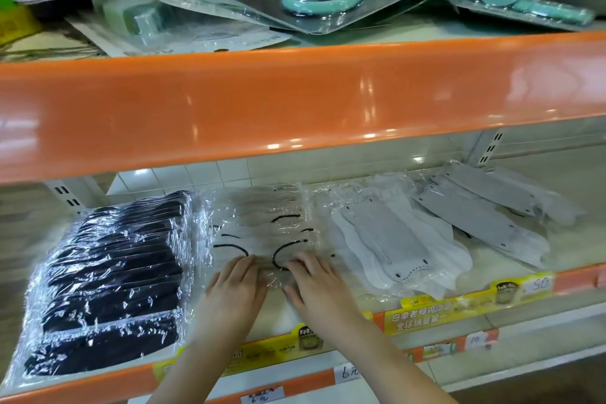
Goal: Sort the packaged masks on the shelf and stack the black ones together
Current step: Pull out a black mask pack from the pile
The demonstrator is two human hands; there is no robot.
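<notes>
A clear-wrapped mask pack point(262, 233) (black ear loops showing) is pressed flat under the left hand point(234, 285) and right hand point(316, 285), fingers extended; the black mask stack point(111, 279) lies just left.

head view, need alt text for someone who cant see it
Two bare hands, left hand and right hand, press flat on clear plastic-wrapped packs with black ear loops on an orange-edged shop shelf. A stack of black packaged masks lies left of them, grey and white packaged masks right.
</notes>
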